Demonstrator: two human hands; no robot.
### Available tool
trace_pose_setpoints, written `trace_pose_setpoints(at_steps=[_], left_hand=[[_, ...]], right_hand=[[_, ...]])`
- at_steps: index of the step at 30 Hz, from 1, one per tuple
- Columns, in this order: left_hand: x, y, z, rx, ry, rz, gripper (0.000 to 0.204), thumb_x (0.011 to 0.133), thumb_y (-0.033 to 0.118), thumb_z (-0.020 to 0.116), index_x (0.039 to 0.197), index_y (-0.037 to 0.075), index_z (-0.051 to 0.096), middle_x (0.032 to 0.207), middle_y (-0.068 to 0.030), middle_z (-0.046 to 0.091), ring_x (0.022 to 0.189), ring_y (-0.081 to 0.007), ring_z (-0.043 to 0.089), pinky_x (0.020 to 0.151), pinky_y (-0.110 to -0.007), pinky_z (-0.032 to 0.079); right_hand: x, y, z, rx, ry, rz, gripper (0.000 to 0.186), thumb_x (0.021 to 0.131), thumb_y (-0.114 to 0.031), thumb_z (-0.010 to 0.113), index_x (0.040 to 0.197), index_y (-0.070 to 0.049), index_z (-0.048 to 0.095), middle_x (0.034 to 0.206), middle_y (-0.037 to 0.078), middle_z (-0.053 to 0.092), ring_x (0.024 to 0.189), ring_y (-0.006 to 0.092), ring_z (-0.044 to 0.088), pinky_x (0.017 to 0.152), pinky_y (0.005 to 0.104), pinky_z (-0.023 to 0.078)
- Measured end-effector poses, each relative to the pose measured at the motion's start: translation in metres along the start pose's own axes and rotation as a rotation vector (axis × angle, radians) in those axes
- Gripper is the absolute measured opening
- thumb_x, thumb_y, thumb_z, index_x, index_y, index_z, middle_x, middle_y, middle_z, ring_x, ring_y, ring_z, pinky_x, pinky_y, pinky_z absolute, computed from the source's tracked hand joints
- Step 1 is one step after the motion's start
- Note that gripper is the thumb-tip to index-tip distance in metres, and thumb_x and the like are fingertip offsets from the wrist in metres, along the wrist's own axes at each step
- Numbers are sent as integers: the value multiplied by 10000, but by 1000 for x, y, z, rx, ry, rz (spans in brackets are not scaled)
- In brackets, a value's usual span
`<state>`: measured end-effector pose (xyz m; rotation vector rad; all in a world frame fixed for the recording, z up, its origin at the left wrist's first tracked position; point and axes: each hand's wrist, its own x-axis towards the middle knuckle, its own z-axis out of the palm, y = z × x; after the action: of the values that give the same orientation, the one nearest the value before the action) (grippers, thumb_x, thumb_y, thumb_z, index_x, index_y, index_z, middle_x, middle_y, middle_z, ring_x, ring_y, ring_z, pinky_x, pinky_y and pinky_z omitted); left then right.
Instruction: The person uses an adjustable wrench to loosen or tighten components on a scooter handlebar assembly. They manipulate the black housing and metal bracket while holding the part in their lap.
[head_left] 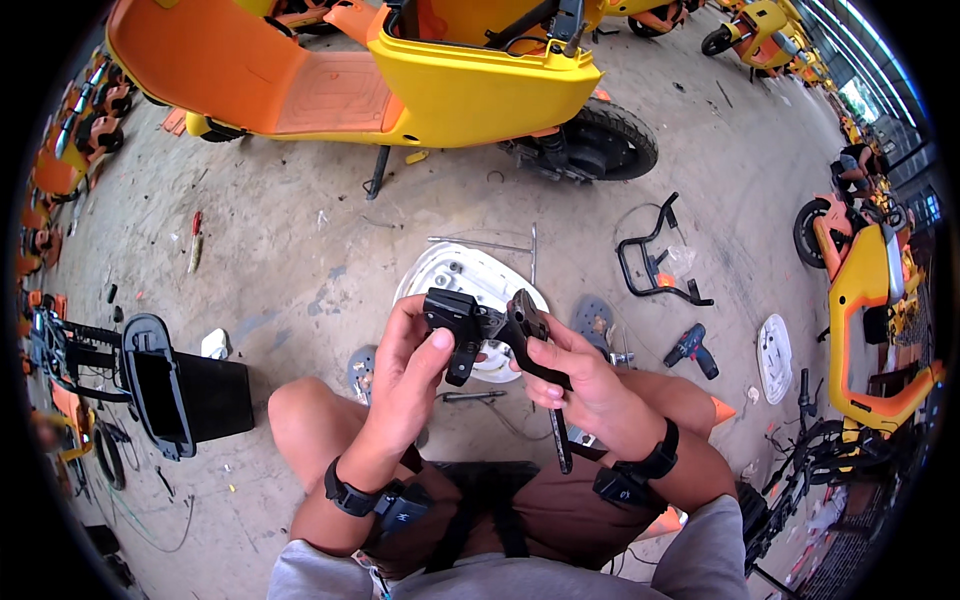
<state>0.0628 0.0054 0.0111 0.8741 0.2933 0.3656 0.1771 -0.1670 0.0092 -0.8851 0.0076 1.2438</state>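
My left hand (402,362) is closed around a black boxy part (453,318), thumb pressed on its near side. In my right hand (588,382) is a black curved, lever-like part (522,335), gripped between thumb and fingers. The two black parts meet or nearly meet between my hands; whether they are joined I cannot tell. A thin dark rod (562,445) hangs below my right hand, and its upper end is hidden by the fingers. Beneath both hands on the floor lies a white plastic shell (430,270), partly covered by them.
A yellow and orange scooter (470,95) stands ahead. On the floor to the right lie a black tube frame (625,262), a cordless drill (692,350) and a white panel (774,358). A black bin (215,395) is at left. A T-shaped metal rod (533,255) lies beyond the shell.
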Motion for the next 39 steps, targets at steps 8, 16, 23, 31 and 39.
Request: trace_pose_setpoints(at_steps=[8, 16, 23, 31, 39], left_hand=[[3, -6, 1, 379, 51, 12, 297, 1063, 274, 442, 1185, 9, 496, 992, -84, 647, 781, -145, 644, 658, -279, 552], [8, 4, -23, 903, 295, 203, 369, 1065, 345, 452, 1036, 13, 613, 721, -2, 588, 617, -38, 505, 532, -209, 404], [5, 15, -9, 968, 288, 292, 186, 961, 150, 641, 1077, 4, 644, 703, -19, 550, 545, -33, 443, 462, -208, 316], [2, 10, -7, 930, 178, 222, 286, 951, 142, 634, 1196, -7, 642, 964, -73, 664, 505, -29, 432, 445, -230, 324], [-3, 23, 2, 817, -5, 72, 438, 860, 19, 660, 1293, 2, 593, 1212, -77, 645, 589, 0, 477, 506, -173, 354]], right_hand=[[1, 0, -7, 31, 33, 69, 396, 963, -189, 638, 1291, -67, 452, 967, 110, 628, 482, 45, 427, 432, 200, 318], [-6, -3, -1, -104, 88, 34, 400, 963, -195, 639, 1291, -65, 451, 931, 108, 634, 471, 36, 426, 422, 194, 323], [-12, -9, 7, -298, 158, -80, 535, 919, -163, 693, 1361, -42, 415, 882, 125, 651, 469, 45, 432, 415, 193, 322], [-9, -11, 6, -317, 193, -95, 614, 906, -150, 709, 1411, -35, 378, 879, 117, 659, 472, 43, 430, 426, 189, 328], [-8, -5, 11, -370, 273, -156, 667, 864, -86, 751, 1408, -36, 367, 859, 43, 640, 483, 46, 460, 421, 198, 331]])
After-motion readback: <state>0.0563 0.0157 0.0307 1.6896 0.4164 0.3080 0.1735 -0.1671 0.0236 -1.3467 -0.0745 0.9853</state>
